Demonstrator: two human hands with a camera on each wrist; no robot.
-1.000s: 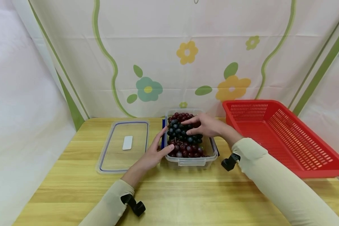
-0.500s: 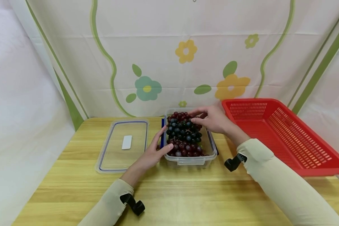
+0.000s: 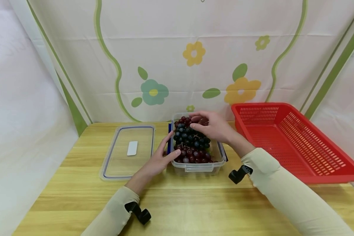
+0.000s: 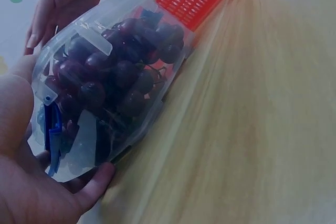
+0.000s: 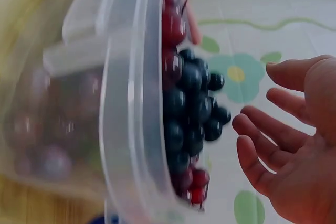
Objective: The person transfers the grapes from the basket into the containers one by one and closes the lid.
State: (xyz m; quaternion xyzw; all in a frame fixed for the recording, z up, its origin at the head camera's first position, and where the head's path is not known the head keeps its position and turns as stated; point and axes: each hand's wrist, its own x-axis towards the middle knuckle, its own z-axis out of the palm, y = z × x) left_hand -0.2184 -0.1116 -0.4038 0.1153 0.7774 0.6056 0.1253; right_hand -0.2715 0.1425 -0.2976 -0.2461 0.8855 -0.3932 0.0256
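Observation:
A clear plastic food container (image 3: 199,168) holds dark blue grapes (image 3: 190,136) in the middle, with red grapes (image 3: 191,155) at front and more behind. My left hand (image 3: 157,161) rests against its left side, thumb at the rim and index finger stretched along the wall. In the left wrist view that hand (image 4: 37,182) spans the side with a blue latch (image 4: 51,135). My right hand (image 3: 213,127) hovers over the back grapes with loosely bent fingers. In the right wrist view, a gap shows between this hand (image 5: 302,150) and the blue grapes (image 5: 191,111).
The container's clear lid (image 3: 127,168) with a blue seal lies on the wooden table (image 3: 183,203) at left, bearing a small white rectangle (image 3: 132,148). A red perforated basket (image 3: 306,180) stands at right. A flower-patterned curtain (image 3: 171,59) hangs close behind the container.
My right hand moved off the blue grapes back and right, then left again over the rear grapes. My left hand has stayed at the container's side.

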